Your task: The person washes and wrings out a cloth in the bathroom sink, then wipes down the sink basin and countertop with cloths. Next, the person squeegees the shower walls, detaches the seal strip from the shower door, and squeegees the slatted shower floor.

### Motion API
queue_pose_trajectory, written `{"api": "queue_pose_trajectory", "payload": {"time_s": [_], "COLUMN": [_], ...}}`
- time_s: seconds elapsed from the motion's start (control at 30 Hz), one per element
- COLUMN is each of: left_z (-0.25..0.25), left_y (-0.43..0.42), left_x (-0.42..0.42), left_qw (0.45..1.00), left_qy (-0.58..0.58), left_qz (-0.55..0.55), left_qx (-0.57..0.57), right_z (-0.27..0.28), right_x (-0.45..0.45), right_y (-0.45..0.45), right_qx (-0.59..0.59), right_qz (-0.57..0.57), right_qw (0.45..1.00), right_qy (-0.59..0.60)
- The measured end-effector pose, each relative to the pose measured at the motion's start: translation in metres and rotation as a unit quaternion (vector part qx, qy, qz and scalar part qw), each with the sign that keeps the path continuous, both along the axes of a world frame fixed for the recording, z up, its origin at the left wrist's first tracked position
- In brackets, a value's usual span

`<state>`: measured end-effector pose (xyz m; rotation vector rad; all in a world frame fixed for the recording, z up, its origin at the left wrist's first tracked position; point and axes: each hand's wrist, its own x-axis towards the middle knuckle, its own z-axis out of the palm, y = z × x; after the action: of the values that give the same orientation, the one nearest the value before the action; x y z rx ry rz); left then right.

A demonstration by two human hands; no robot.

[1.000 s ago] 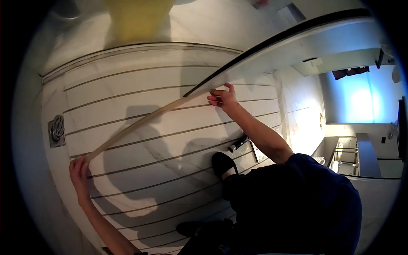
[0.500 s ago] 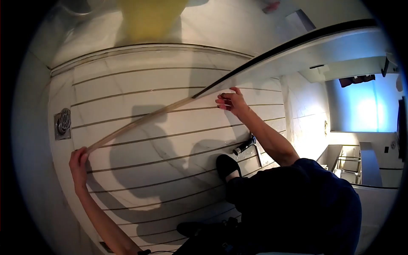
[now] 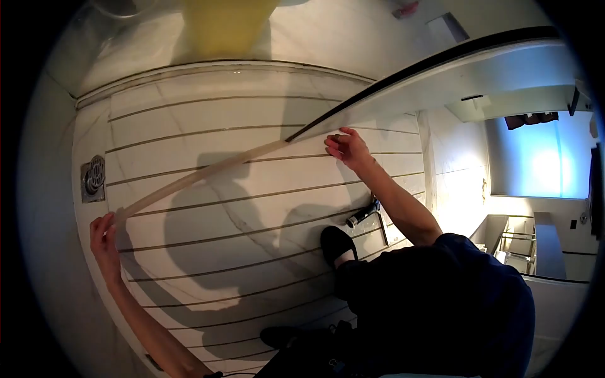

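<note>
A long, pale translucent strip (image 3: 205, 172) runs diagonally above the floor, from the glass door edge down to the left. At its lower end, my left hand (image 3: 106, 242) pinches it between thumb and fingers. The strip's upper end meets the dark edge of the glass door (image 3: 403, 85), a seal strip by its look. Close beneath that junction is my right hand (image 3: 350, 151), fingers bent and apart. I see no clear hold on the door or strip there.
The white tiled floor (image 3: 265, 201) has dark grooves. A round metal drain (image 3: 94, 176) sits at left. By my foot lies a black handheld tool or nozzle (image 3: 362, 215). Across the raised sill stands something yellow (image 3: 227, 25). A shelf unit (image 3: 517, 242) and bright window (image 3: 545, 157) are at right.
My left hand has shifted left and slightly up with the strip's end, and the strip shows more of its flat side. My right hand has moved slightly right.
</note>
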<state>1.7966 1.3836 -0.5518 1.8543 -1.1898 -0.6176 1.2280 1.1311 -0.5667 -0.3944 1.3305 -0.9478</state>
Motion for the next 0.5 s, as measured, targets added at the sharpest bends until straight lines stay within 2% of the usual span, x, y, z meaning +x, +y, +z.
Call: {"api": "queue_pose_trajectory", "payload": {"time_s": [0.1, 0.13, 0.23, 0.3, 0.4, 0.5], "left_z": [0.011, 0.014, 0.015, 0.015, 0.016, 0.016], "left_y": [0.001, 0.001, 0.004, 0.005, 0.004, 0.001], "left_x": [-0.003, -0.002, 0.001, 0.000, 0.000, -0.005], "left_qw": [0.999, 0.998, 0.998, 0.998, 0.998, 0.999], "left_qy": [0.042, 0.055, 0.057, 0.061, 0.049, 0.044], "left_qz": [0.009, 0.010, -0.015, -0.017, -0.014, -0.007], "left_qx": [0.020, 0.030, 0.031, 0.027, 0.033, 0.013], "right_z": [0.002, 0.001, -0.006, -0.002, -0.008, -0.003], "right_x": [0.000, 0.003, 0.022, 0.063, 0.087, 0.095], "right_y": [-0.001, 0.005, 0.031, 0.044, 0.042, 0.036], "right_qx": [-0.016, -0.033, 0.054, 0.071, 0.015, 0.095], "right_qz": [-0.011, -0.035, 0.030, 0.069, 0.034, -0.038], "right_qw": [1.000, 0.997, 0.991, 0.977, 0.945, 0.941], "right_qy": [0.018, 0.060, -0.120, -0.188, -0.324, -0.322]}}
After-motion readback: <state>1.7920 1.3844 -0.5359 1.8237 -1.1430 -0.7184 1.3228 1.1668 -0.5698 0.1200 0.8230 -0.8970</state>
